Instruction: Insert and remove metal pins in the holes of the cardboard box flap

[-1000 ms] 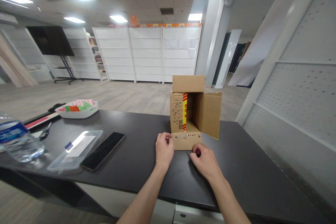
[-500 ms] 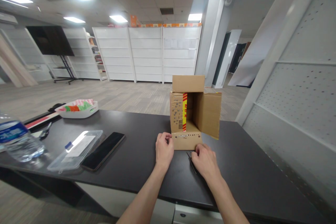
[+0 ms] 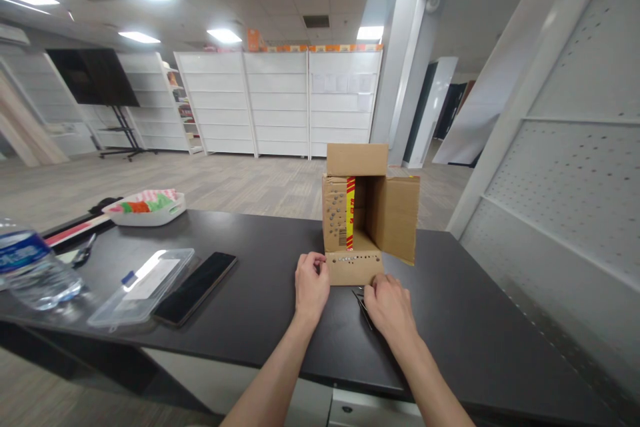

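Standing open, cardboard box (image 3: 369, 220) on desk (image 3: 260, 267) looks light, stiff, crushable; best held by its sides. From here: left hand (image 3: 312, 285) at box's front left, right hand (image 3: 390, 307) at its front right beside thin dark tool (image 3: 363, 312); both curled narrow, can't tell what's held.

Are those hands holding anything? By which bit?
I can't tell: the left hand is beside the cardboard flap; the right hand, fingertips hidden, by the flap's right corner.
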`<act>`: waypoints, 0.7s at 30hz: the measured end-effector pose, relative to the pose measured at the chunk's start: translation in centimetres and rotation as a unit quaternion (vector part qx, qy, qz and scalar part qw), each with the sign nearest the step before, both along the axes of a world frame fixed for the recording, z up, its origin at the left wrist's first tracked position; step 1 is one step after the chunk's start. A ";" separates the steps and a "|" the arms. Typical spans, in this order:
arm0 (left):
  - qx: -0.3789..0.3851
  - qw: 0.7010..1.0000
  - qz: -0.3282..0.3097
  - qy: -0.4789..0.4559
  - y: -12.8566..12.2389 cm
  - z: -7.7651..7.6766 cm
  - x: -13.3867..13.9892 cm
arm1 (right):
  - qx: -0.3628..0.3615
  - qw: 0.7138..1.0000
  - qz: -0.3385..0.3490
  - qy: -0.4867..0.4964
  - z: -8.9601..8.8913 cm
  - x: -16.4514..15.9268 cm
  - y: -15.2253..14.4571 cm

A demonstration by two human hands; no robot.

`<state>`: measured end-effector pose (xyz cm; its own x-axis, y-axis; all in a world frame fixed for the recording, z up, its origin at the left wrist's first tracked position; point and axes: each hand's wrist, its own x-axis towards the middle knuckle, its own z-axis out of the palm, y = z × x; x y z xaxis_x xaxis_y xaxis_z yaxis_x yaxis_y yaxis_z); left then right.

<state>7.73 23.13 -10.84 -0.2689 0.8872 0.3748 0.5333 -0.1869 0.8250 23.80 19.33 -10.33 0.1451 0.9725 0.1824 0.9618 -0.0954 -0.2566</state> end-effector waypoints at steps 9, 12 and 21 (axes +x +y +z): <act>0.000 1.000 0.006 0.009 -0.2 0.3 0.1 | 0.098 0.981 0.011 0.169 -1.5 1.1 0.4; 0.001 1.000 0.005 0.008 -0.2 0.3 0.0 | 0.125 0.968 0.014 0.218 -1.8 1.2 0.6; 0.002 1.000 0.002 0.004 0.2 -0.1 0.0 | 0.204 0.929 0.056 0.303 -1.9 1.2 0.6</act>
